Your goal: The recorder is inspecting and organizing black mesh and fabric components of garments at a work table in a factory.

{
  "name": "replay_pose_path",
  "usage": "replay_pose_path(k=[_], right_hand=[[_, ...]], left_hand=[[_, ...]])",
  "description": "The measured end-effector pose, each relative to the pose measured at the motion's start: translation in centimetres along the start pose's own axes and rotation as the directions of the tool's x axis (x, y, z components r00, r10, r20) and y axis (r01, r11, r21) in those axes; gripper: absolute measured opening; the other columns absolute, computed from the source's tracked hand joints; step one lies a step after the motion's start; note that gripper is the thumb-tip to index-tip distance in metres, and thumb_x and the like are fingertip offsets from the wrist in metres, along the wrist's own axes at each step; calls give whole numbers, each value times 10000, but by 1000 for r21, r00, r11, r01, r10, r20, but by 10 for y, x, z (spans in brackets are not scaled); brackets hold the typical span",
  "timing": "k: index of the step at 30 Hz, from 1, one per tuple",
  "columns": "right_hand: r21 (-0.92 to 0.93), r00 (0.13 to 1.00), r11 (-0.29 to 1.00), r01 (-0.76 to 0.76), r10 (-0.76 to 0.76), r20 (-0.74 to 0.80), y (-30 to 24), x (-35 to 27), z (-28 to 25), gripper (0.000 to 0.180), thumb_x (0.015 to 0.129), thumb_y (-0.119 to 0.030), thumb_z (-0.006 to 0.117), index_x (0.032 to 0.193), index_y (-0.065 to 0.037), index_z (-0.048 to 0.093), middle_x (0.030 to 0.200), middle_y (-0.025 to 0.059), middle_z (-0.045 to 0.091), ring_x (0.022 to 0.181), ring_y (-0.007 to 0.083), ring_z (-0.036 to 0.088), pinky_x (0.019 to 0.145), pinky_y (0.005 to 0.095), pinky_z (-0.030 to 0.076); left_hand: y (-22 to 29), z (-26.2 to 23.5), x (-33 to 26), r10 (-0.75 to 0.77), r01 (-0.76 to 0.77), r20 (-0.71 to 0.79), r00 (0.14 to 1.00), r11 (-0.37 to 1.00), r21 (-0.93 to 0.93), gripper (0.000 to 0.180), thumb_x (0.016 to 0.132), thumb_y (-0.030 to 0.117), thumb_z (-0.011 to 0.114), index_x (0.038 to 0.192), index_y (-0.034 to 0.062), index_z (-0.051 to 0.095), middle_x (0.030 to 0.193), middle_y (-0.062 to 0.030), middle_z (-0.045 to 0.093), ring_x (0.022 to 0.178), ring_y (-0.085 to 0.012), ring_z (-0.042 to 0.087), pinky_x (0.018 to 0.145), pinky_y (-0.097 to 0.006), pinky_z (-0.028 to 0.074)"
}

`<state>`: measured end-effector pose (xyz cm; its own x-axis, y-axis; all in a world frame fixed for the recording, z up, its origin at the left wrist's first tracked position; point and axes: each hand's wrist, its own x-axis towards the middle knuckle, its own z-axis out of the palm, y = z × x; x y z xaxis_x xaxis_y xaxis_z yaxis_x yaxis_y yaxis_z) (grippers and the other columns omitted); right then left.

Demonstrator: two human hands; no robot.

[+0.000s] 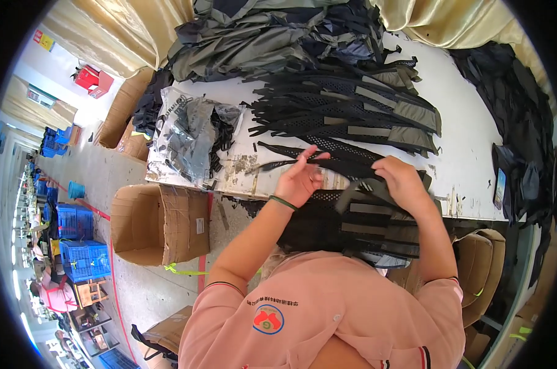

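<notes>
Between my hands a black mesh fabric piece with narrow strap ends stretches over the near edge of the table. My right hand pinches its right end, thumb and fingertips closed on the cloth. My left hand is palm up beside the left straps, its fingers apart and slightly blurred; the strap passes by the fingertips. Below, similar black mesh pieces with grey-green panels lie across my lap. Just beyond my hands, a fanned stack of the same pieces rests on the table.
The white table has worn patches. Clear plastic bags with black parts lie left, a dark fabric heap at the back, more dark pieces right. Cardboard boxes stand beside me. Blue crates line the far left floor.
</notes>
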<state>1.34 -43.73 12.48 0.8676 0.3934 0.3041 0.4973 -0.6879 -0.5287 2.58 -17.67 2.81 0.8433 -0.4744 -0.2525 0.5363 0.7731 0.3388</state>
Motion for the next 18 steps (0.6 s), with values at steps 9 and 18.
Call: replay_pose_path(k=[9,18], right_hand=[[-220,668,865,-450,490,559,48,-57,-38,180,769,-111,643,932,-32,648,865,142,658,815,333,617,725,384,479],[621,997,783,-27,-22,71,-38,23,120,307,831,-105,628,1122,-18,584,1008,157,630,930,281,605,793,349,472]], left_hand=[[29,-17,-28,363,-247,-172,916,847,471,76,872,50,617,907,68,552,746,-16,584,601,-120,576,556,-241,472],[13,-2,-42,384,-224,-43,922,622,750,123,824,68,676,816,62,554,734,0,597,624,-62,553,550,-202,428]])
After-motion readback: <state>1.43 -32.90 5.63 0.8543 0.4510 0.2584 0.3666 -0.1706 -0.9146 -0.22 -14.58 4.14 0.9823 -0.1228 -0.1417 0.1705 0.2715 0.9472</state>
